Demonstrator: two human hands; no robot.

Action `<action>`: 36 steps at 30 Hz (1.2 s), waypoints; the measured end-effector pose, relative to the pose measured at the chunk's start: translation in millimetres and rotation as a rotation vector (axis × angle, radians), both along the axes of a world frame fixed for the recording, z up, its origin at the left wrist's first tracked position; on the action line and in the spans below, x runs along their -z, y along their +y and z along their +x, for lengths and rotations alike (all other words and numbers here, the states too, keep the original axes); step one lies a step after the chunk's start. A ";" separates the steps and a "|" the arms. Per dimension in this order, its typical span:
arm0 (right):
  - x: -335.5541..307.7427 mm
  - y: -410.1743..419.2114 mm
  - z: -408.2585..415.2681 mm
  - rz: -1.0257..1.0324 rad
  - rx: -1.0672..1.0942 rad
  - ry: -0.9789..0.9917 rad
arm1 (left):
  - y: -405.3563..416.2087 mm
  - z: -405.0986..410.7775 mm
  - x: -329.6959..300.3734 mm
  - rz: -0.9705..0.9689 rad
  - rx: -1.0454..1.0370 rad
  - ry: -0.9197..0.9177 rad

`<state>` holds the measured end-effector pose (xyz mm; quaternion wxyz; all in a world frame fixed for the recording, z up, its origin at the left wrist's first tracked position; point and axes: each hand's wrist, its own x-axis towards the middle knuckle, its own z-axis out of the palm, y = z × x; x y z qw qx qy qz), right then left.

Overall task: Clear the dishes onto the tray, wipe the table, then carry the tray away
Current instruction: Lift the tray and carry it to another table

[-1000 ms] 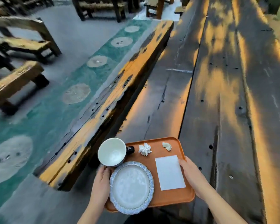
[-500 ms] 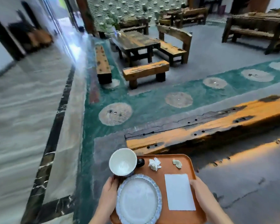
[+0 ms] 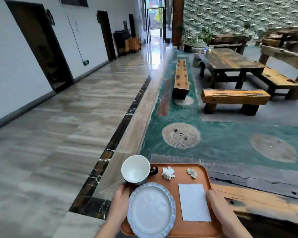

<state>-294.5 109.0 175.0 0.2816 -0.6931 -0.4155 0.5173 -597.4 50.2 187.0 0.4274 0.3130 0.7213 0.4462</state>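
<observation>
Tray: I see the orange tray (image 3: 182, 176) at the bottom centre of the frame, carried in the air with its long axis running away from me toward the hallway.
Grip: my left hand (image 3: 118, 203) wraps the left rim and my right hand (image 3: 219, 208) the right rim, fingers closed on the edges, one hand per side.
Load: a scalloped pale plate (image 3: 151, 214) hangs over the near-left corner; a white cup (image 3: 136, 169) with a dark handle sits at the far-left; a flat white napkin (image 3: 193, 201) lies right; two crumpled paper scraps (image 3: 168, 172) sit along the far edge.
Textures: smooth plastic tray, glazed dishes likely to slide.
Path: the glossy striped hallway floor (image 3: 76, 117) opens in the upper left.
Judgement: clearing looks done; I must hold level while walking.
</observation>
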 end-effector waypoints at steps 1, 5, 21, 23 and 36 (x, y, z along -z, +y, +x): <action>-7.3 12.1 -11.3 0.000 -0.068 0.005 | 11.7 -14.7 6.3 -0.009 -0.011 -0.007; -27.6 63.9 -37.8 -0.051 -0.115 0.030 | 61.0 -49.3 14.4 0.022 -0.027 -0.034; -49.1 336.6 -44.2 0.096 -0.052 0.055 | 363.4 -46.7 -21.3 0.086 0.041 -0.077; -49.7 377.6 -42.8 0.093 -0.039 0.048 | 402.6 -43.1 -23.6 0.087 0.028 -0.086; -54.7 588.6 -13.4 0.082 0.171 0.046 | 679.5 -16.6 -21.5 0.090 0.217 -0.122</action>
